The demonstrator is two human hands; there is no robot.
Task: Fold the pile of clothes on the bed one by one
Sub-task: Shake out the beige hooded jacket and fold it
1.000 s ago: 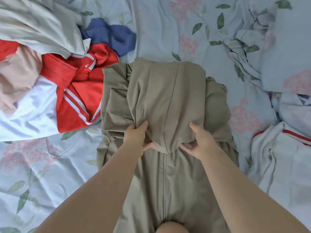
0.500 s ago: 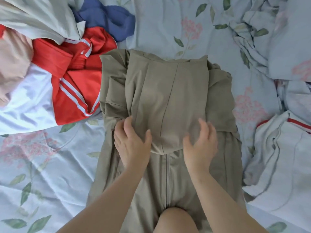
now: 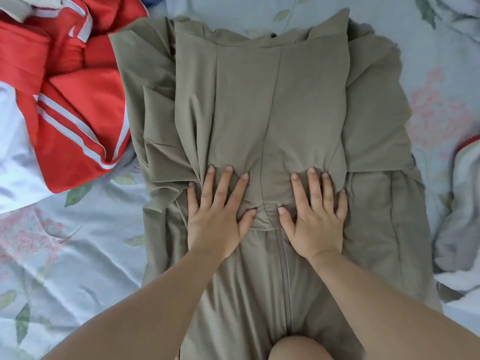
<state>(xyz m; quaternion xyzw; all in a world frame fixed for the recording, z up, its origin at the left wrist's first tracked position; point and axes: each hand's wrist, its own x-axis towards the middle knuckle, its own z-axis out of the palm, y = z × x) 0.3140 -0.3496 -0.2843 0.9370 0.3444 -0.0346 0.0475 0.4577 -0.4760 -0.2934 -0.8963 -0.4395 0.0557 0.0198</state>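
Pressing down with left hand (image 3: 218, 214) and right hand (image 3: 315, 216), fingers spread flat, no longer pinching the flap of the olive-green woven garment (image 3: 272, 100) lying mid pale floral-sheeted bed (image 3: 78, 255). Fold laid; likely smoothing before folding again.

Your left hand (image 3: 218, 219) and right hand (image 3: 315, 219) lie flat side by side on the olive garment (image 3: 285, 100), thumbs nearly meeting, so little room lies between them. On your left, the bedsheet (image 3: 78, 255) is bare beside the garment's lower half, and a hand can pass there. Higher up, the red striped garment (image 3: 78, 100) sits just beside the olive edge. On your right, a strip of sheet runs between the olive cloth and the white red-trimmed garment (image 3: 465, 190). Your knee (image 3: 298, 346) occupies the near end.
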